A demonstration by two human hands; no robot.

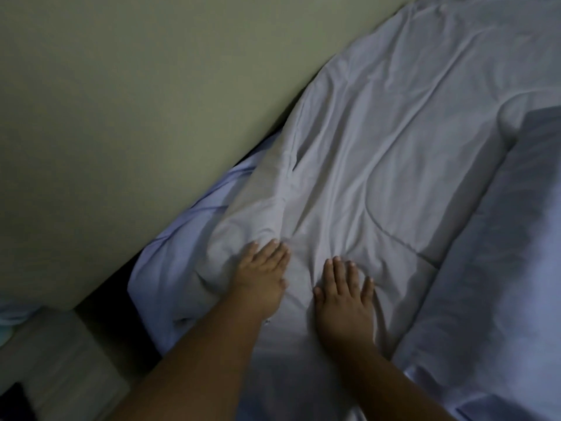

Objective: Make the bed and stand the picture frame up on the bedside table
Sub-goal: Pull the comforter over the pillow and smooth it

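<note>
Smoothing the bed was, we judged, the step in hand. The wall [106,117] ran close along the bed's [485,299] far edge, leaving little room there. The grey duvet [379,147] lay rumpled on the wall side, blue sheet [170,268] bare around it. Our left hand [262,278] and right hand [343,299] pressed flat on it, fingers straight, grasping nothing. Next it needed spreading rightward. No picture frame showed.
</note>
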